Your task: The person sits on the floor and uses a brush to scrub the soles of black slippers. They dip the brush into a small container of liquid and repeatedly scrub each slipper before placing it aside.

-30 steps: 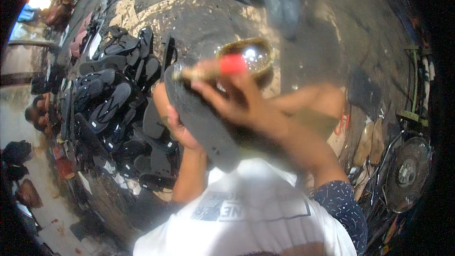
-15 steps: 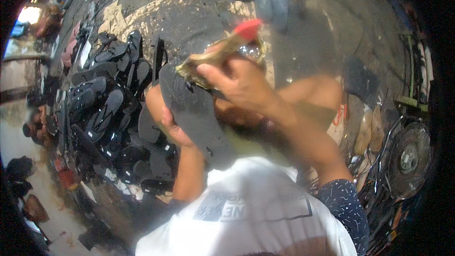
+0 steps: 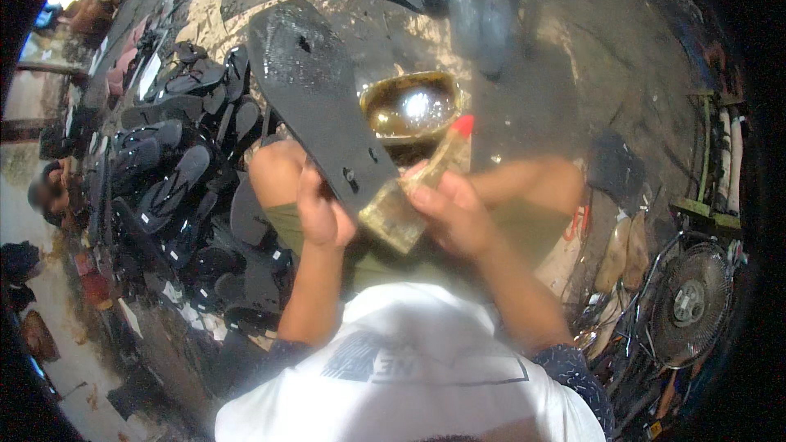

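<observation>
There are two hands (image 3: 327, 217), one held sole (image 3: 315, 94), one brush (image 3: 391, 219), one bowl (image 3: 401, 140), one fan (image 3: 690, 301) and many sandals (image 3: 182, 180).

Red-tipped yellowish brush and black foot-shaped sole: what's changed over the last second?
The brush has moved from the far to the near end of the sole, which has shifted forward, away from the white shirt. Left hand still holds the sole, right hand the brush; black sandal pile unmoved.

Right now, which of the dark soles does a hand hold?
The large sole, shiny at its far end, in the left hand; the others lie unheld.
</observation>
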